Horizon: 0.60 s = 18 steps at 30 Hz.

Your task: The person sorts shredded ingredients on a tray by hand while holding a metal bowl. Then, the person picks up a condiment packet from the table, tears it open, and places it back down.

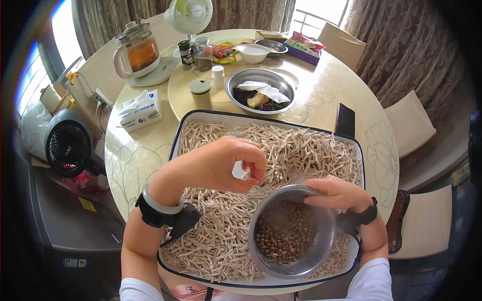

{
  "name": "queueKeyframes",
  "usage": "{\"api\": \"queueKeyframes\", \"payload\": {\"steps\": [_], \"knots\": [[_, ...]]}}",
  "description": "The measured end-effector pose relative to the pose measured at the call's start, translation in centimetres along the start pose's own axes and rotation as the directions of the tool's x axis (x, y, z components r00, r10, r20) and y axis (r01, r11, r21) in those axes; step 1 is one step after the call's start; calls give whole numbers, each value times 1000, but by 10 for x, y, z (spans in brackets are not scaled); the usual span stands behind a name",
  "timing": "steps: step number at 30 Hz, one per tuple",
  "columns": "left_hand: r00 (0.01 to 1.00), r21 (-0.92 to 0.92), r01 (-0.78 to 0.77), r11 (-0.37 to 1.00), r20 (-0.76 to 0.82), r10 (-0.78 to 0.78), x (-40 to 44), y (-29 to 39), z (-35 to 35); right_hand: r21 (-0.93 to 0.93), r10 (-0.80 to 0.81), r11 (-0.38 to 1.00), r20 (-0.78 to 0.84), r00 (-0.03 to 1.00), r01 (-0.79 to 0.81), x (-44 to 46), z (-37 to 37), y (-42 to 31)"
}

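A large white tray with a dark blue rim [173, 145] is spread with thin, pale, stick-like dried pieces [221, 233]. My left hand [233, 163] hovers over the middle of the tray, its fingers curled into a pinch; whatever may be between the fingertips I cannot make out. On the tray's front right part, a metal bowl [324, 241] rests over the pale pieces, tilted a little. Small round brown pieces [286, 233] lie in it. My right hand [334, 193] grips the bowl's far right rim, with fingers reaching over the edge.
Behind the tray stand a metal bowl with dark scraps and tissue [238, 100], a lidded canister [201, 95], a white bottle [217, 78] and a phone [345, 120]. A tissue box [141, 113] and a glass kettle [140, 52] are at left. A dark fan [69, 143] stands beside the table.
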<state>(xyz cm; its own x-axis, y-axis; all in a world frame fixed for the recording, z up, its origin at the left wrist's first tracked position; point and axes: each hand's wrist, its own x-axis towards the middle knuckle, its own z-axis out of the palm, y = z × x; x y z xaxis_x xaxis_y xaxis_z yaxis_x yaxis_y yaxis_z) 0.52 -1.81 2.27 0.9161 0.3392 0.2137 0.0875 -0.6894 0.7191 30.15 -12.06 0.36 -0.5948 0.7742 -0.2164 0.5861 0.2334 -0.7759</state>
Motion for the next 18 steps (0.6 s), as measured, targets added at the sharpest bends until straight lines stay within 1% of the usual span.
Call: {"api": "queueKeyframes", "payload": {"steps": [1, 2, 3, 5, 6, 7, 9, 10, 12, 13, 15, 18], "knots": [[995, -199, -94, 975, -49, 86, 1, 6, 6, 1, 20, 1000, 14, 1000, -20, 0, -1, -1], [980, -386, -192, 902, -113, 161, 2, 11, 9, 1, 23, 1000, 13, 1000, -23, -1, -1, 0], [980, -388, -193, 901, -113, 161, 2, 13, 7, 17, 4, 1000, 6, 1000, -4, -1, 0, -1], [957, -158, -197, 968, -247, 154, 3, 16, 4, 35, -15, 999, 2, 1000, 15, 0, 0, -3], [942, -65, -110, 992, -325, 83, 4, 5, 4, 18, 13, 1000, 12, 1000, -13, 0, -1, -5], [942, -65, -109, 992, -325, 82, 4, -6, 3, 0, 41, 999, 21, 999, -41, 0, -2, -6], [922, 130, 148, 980, -377, -89, 2, -29, -1, 4, 18, 1000, 7, 1000, -18, -1, -1, -5], [922, 131, 146, 980, -377, -87, 0, -39, 1, 9, -5, 1000, -8, 1000, 5, -1, 0, -3], [943, 348, 184, 919, -326, -66, -2, -52, 3, 9, -11, 1000, -13, 1000, 11, -1, 0, 0], [944, 348, 183, 919, -324, -66, -1, -52, 3, 10, -16, 1000, -13, 1000, 16, -1, 1, 1], [969, 398, 154, 904, -238, -61, -1, -53, 4, 6, 4, 1000, -2, 1000, -4, -1, 0, -1], [968, 425, 196, 884, -231, -104, -4, -55, 7, -6, 24, 1000, 8, 1000, -24, -1, -1, -4]]}}
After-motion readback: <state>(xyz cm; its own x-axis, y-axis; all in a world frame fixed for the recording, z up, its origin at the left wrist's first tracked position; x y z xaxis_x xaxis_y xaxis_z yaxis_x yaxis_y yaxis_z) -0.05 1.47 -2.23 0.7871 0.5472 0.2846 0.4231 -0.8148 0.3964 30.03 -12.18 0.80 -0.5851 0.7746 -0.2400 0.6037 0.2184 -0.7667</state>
